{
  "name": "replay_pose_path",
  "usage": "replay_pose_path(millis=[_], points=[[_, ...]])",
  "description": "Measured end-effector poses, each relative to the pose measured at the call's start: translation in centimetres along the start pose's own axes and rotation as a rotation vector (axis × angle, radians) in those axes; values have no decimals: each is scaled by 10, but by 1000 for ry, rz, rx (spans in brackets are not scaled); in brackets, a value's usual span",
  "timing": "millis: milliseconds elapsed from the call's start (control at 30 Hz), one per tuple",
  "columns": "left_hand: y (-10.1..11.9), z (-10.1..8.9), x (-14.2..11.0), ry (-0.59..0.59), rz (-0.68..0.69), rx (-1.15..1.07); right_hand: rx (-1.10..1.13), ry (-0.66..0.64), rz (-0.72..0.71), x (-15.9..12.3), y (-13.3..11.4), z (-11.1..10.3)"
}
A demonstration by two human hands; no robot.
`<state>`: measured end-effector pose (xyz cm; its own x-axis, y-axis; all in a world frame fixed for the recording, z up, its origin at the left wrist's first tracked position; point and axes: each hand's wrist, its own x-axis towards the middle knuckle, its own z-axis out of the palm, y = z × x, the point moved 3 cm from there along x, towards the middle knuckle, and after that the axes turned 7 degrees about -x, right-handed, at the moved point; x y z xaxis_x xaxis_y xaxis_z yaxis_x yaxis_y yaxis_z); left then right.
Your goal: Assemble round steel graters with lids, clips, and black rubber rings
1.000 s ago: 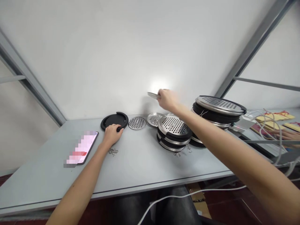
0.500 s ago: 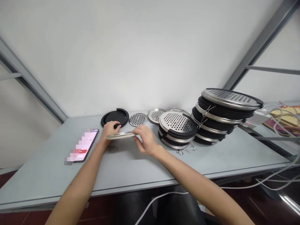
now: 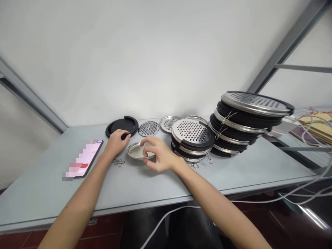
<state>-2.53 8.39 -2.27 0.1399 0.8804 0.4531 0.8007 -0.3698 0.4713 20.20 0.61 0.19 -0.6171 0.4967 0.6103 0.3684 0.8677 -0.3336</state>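
My right hand hovers low over the grey table, its fingertips pinching the right rim of a shallow silver dish that lies on the table top. My left hand reaches further back, with bent fingers gripping the near edge of a black round ring lid. Small wire clips lie just in front of my left wrist. Two perforated metal discs lie flat behind the dish.
A short stack of black-and-steel round graters stands right of my right hand, and a taller leaning stack beyond it. A phone lies at the left. White cables hang at the right, by a grey frame post.
My right hand brought a silver dish from the back of the table down toward me and lowered it onto the table. My left hand stayed on the black ring lid.
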Motion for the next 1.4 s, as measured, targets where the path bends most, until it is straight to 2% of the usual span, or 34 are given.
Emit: replay_pose_path(millis=[167, 367, 467, 600, 667, 833, 1000, 1133, 1300, 1400], points=[[-1, 3, 0, 11, 14, 3, 4, -250, -1, 0, -1, 10], [5, 2, -1, 31, 42, -11, 24, -358, 22, -2, 5, 22], [12, 3, -2, 19, 64, -13, -11, -269, 115, -2, 14, 25], [21, 7, -5, 1, 96, -17, -182, -30, 379, -4, 35, 26], [24, 11, -7, -15, 109, -11, -230, 25, 491, -5, 45, 28], [36, 25, -12, -114, 227, -82, -270, -10, 702, -7, 61, 38], [43, 37, -18, -269, 300, -126, -255, -14, 723, -6, 68, 46], [45, 39, -20, -323, 301, -130, -124, 68, 770, -4, 77, 48], [47, 38, -18, -336, 311, -139, 267, 255, 934, 0, 90, 48], [47, 38, -18, -333, 302, -118, 454, 338, 985, 1, 94, 48]])
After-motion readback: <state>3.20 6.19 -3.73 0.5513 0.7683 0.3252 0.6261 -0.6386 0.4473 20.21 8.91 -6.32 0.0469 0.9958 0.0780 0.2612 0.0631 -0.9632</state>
